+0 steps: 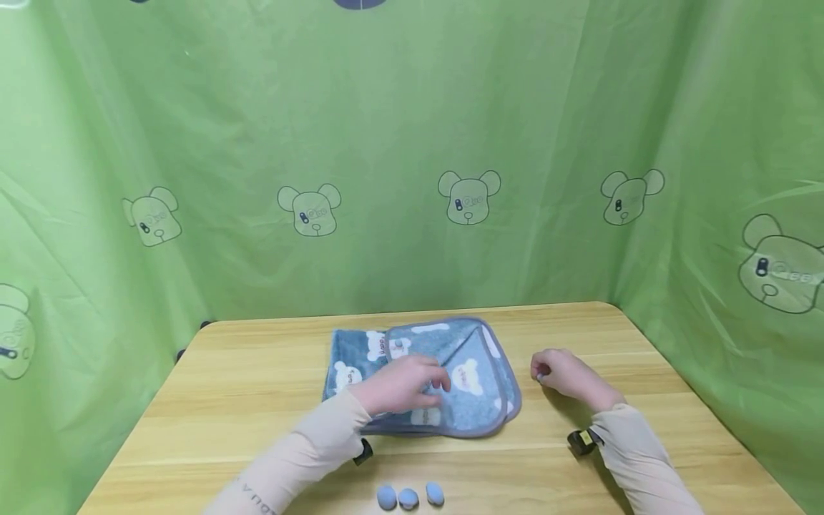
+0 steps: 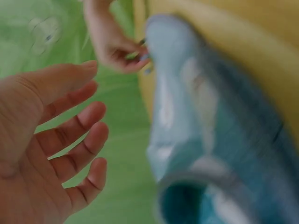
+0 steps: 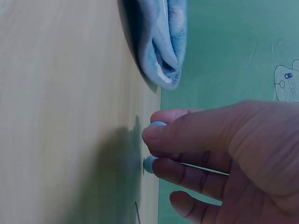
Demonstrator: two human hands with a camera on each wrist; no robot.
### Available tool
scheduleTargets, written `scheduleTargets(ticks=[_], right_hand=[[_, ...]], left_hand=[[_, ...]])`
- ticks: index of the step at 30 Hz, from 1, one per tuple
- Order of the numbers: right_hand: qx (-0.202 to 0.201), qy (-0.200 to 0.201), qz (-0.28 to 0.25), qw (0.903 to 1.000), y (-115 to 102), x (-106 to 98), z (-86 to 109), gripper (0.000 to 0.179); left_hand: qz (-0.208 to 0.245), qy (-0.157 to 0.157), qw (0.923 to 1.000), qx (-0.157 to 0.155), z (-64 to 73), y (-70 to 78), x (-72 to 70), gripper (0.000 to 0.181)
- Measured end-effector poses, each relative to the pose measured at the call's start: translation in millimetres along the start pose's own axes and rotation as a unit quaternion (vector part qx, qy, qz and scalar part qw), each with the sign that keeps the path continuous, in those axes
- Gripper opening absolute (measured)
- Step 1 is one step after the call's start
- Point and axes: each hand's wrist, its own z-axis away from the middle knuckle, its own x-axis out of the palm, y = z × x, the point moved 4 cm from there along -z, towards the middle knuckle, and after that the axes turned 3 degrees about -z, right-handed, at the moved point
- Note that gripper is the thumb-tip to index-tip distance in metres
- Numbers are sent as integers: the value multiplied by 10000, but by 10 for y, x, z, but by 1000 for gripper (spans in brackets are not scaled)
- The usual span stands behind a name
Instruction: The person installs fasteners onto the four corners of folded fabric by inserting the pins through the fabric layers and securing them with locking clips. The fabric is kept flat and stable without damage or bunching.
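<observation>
A blue fleece blanket [image 1: 466, 379] with white bear prints lies folded on the table. Over its middle hovers my left hand [image 1: 405, 386], fingers loosely bent; the left wrist view shows nothing in its palm [image 2: 28, 186]. To the right of the blanket, my right hand [image 1: 569, 375] pinches a small blue round-capped piece [image 3: 158, 124] between thumb and forefinger. Below that, a second blue piece [image 3: 149, 164] sits by the middle fingertips, close to the tabletop; whether the fingers touch it I cannot tell.
Three more blue round-capped pieces [image 1: 408, 498] lie in a row at the table's front edge. A small round blue spot [image 1: 398, 344] shows on the blanket's upper left part. Green curtains [image 1: 386, 143] with bear prints surround the wooden table [image 1: 244, 372].
</observation>
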Motion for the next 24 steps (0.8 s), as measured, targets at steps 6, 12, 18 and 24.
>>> scheduleTargets(ticks=[6,12,18,24], right_hand=[[136,-7,-117,9998,-50,-15,-4,17],[116,44,-101,9999,-73,-5,-9,16],[31,86,-84,9999,-86,-5,-16,15],[25,57,-104,9999,-90,-8,-27,14]], left_hand=[[-394,-511,9971,403,-46,149,299,18],[-501,-810,9951,270,-69,184,497,23],[-708,-781,9943,146,-90,211,566,22],[-886,-646,9939,119,-121,235,591,14]])
